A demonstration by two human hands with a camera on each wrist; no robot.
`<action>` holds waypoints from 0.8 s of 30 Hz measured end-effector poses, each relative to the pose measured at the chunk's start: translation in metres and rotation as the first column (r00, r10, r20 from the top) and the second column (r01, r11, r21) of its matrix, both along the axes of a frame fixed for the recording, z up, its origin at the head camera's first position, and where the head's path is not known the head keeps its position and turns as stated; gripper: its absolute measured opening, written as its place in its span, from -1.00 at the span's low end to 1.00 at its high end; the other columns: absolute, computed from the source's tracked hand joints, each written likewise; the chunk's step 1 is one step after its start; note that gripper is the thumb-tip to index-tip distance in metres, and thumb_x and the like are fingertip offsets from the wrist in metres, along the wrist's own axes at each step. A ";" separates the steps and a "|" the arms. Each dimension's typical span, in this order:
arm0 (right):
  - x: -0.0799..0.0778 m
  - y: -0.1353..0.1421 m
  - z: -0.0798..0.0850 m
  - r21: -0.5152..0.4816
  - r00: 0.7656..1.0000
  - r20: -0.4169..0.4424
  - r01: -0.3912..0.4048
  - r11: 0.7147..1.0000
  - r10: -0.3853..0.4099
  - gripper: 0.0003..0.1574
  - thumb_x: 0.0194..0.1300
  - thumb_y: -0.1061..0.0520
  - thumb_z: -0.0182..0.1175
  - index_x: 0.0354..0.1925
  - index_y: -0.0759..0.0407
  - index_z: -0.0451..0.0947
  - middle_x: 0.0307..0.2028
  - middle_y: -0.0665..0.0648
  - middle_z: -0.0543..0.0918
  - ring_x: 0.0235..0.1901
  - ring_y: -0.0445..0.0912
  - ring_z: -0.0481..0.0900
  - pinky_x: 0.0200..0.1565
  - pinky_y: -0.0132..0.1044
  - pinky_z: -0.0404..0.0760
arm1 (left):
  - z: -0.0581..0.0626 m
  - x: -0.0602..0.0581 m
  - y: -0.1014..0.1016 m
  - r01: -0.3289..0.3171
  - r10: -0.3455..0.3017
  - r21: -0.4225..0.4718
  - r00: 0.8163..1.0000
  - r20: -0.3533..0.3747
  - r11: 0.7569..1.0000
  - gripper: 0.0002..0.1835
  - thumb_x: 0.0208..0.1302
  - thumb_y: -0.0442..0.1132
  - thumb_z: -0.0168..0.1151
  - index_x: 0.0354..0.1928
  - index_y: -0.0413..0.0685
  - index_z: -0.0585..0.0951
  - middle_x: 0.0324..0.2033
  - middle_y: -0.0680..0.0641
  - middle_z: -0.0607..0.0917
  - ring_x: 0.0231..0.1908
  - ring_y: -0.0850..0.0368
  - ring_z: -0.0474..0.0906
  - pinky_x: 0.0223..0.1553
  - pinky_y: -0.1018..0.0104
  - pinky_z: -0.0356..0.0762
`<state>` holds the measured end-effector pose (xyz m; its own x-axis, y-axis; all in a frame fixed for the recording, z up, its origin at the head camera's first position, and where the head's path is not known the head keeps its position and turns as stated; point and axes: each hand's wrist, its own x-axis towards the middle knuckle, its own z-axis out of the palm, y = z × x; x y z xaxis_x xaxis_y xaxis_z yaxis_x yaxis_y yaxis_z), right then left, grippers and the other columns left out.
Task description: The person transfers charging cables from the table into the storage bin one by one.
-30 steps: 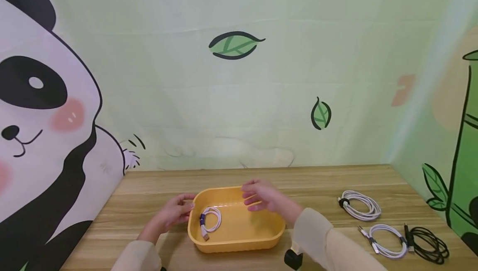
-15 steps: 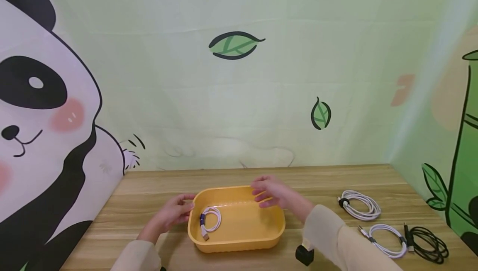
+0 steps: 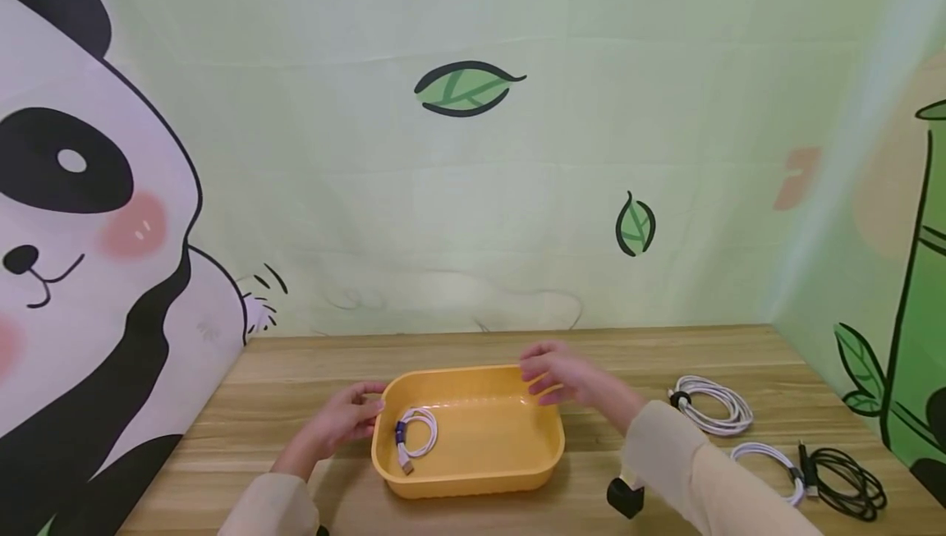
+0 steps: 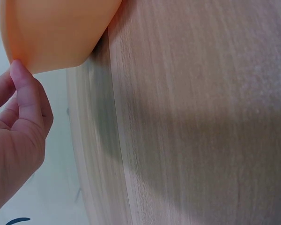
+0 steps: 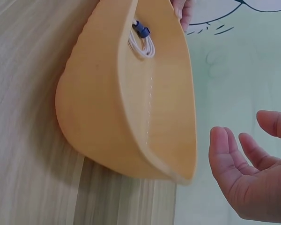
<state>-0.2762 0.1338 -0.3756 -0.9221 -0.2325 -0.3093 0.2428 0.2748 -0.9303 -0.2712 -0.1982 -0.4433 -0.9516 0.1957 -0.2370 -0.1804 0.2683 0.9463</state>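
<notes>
Left hand pinches the yellow tray; right hand hovers, loosely curved.

The tray is plain yellow; the cable inside is white with a blue tie. Brown wood grain streaks the worktop.

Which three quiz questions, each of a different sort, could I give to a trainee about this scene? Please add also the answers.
1. What colour is the strap on the cable in the tray?
a) red
b) blue
c) green

2. True or false: the right hand is touching the tray.

3. In the head view, how many cables lie outside the tray?

Key:
1. b
2. False; the right wrist view shows a gap.
3. Three: two white cables and a black cable.
</notes>
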 end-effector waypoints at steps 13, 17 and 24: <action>-0.004 0.024 0.002 0.051 1.000 -0.016 0.001 0.999 0.000 -0.56 0.18 0.16 0.04 0.02 0.32 0.31 -0.19 0.27 0.52 -0.35 -0.03 0.55 -0.37 -0.24 0.58 | 0.000 0.000 0.002 -0.016 0.016 -0.002 1.000 0.006 1.000 -0.56 0.24 -0.27 0.03 0.14 -0.27 0.30 -0.35 -0.07 0.42 -0.41 0.19 0.42 -0.38 0.39 0.50; -0.005 0.032 0.002 0.063 1.000 -0.024 0.004 0.998 -0.003 -0.57 0.17 0.16 0.04 0.00 0.32 0.31 -0.25 0.23 0.54 -0.38 -0.05 0.54 -0.34 -0.21 0.58 | 0.000 0.000 0.002 -0.026 0.026 -0.007 1.000 0.009 1.000 -0.57 0.24 -0.27 0.04 0.14 -0.26 0.31 -0.35 -0.08 0.41 -0.41 0.18 0.41 -0.39 0.39 0.50; -0.005 0.046 0.003 0.090 1.000 -0.029 0.006 0.996 -0.003 -0.61 0.19 0.15 0.02 -0.03 0.32 0.31 -0.33 0.15 0.53 -0.43 -0.08 0.53 -0.38 -0.24 0.58 | 0.001 0.000 0.002 -0.019 0.019 -0.007 1.000 0.009 1.000 -0.56 0.24 -0.27 0.03 0.15 -0.27 0.30 -0.33 -0.08 0.41 -0.41 0.18 0.41 -0.40 0.41 0.50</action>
